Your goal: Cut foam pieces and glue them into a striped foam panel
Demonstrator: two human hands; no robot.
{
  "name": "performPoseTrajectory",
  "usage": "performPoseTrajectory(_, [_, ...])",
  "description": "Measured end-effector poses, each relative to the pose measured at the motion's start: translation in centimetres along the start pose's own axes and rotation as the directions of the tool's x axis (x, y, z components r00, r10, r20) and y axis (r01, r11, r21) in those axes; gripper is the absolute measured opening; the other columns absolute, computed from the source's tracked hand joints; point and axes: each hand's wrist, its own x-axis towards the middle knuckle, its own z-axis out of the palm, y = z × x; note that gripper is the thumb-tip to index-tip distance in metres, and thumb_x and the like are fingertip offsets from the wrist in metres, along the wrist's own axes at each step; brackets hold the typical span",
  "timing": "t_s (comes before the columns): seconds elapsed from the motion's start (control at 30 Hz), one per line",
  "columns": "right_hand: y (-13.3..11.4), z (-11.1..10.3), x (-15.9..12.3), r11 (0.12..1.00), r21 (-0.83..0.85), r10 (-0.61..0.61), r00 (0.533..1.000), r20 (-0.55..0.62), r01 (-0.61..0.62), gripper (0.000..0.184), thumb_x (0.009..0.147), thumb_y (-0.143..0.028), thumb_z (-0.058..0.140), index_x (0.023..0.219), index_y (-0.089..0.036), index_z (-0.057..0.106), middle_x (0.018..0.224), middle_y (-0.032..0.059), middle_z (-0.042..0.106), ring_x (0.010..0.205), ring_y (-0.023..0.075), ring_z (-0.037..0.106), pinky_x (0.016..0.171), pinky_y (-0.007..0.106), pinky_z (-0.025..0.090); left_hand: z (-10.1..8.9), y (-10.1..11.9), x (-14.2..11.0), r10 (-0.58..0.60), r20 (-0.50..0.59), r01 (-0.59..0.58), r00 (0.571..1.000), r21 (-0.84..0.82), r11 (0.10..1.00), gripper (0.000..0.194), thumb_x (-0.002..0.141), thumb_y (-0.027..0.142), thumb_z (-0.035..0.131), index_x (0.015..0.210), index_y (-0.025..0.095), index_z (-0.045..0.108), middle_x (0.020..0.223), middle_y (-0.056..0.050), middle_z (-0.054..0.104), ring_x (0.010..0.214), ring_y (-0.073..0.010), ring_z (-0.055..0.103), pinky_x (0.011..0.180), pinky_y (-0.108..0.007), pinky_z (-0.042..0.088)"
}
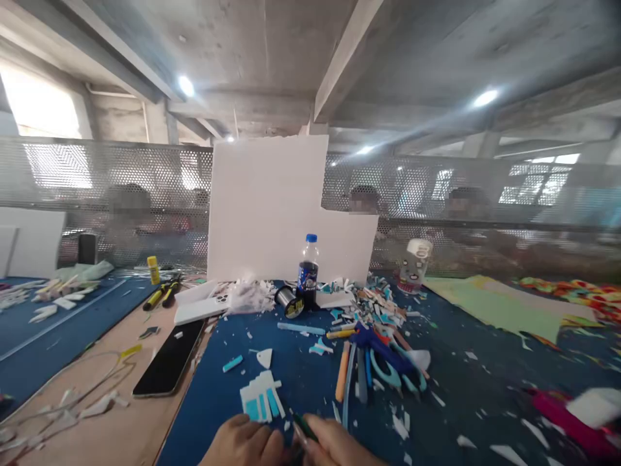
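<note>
At the bottom edge, my left hand is closed, its fingers curled down near the table. What it holds, if anything, is hidden. My right hand is closed beside it, around a slim dark green tool whose exact kind I cannot make out. The two hands are close together. Just beyond my left hand lie white and light-blue foam strips set side by side. A small blue strip and a white piece lie farther off.
Scissors and several stick-like tools lie to the right. Foam scraps, a cola bottle and a spool stand behind. A black phone is at left. A white board leans against the perforated screen.
</note>
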Motion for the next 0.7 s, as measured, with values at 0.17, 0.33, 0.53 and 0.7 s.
performPoseTrajectory(0.17, [-2.1,0.3,-1.6,0.993,0.114,-0.002,0.995,0.100,-0.009,0.036,0.092,-0.053,0.029,0.081,-0.020,0.039,0.057,-0.0054,0.046,0.040,0.0050,0.036,0.038,0.017,0.027,-1.3,0.1,0.4,0.010,0.096,0.002,0.995,-0.124,0.992,0.036,0.099,0.020,0.017,0.069,0.021,0.038,0.049,0.005,0.054,0.038,-0.0135,0.052,0.040,-0.028,0.031])
performPoseTrajectory(0.33, [-1.1,0.3,-0.6,0.971,0.240,-0.015,1.000,-0.015,0.019,0.035,0.091,-0.054,0.031,0.082,-0.020,0.038,0.052,-0.0084,0.046,0.034,0.0045,0.035,0.033,0.015,0.025,-1.9,-0.2,0.1,-0.004,0.183,0.028,0.983,-0.129,0.991,0.034,0.099,0.020,0.020,0.071,0.020,0.039,0.052,0.003,0.055,0.042,-0.0137,0.054,0.043,-0.026,0.032])
performPoseTrajectory(0.53, [-1.8,-0.3,0.4,0.937,0.345,-0.081,0.994,0.076,0.050,0.042,0.085,-0.059,0.039,0.089,-0.017,0.043,0.052,-0.0067,0.052,0.031,0.0041,0.035,0.032,0.016,0.023,-2.1,-1.0,0.0,-0.016,0.307,0.077,0.952,-0.186,0.980,0.027,0.097,0.019,0.027,0.077,0.018,0.044,0.055,0.001,0.060,0.043,-0.0127,0.056,0.042,-0.022,0.033])
performPoseTrajectory(0.7, [-2.4,-0.3,0.8,0.957,0.287,-0.078,0.987,0.142,0.035,0.033,0.087,-0.050,0.047,0.078,-0.018,0.043,0.049,-0.0069,0.049,0.034,0.0033,0.033,0.033,0.016,0.023,-2.2,-1.3,0.2,-0.017,0.345,0.116,0.938,-0.268,0.956,0.032,0.098,0.021,0.025,0.075,0.018,0.046,0.055,0.001,0.059,0.043,-0.0139,0.054,0.041,-0.024,0.032])
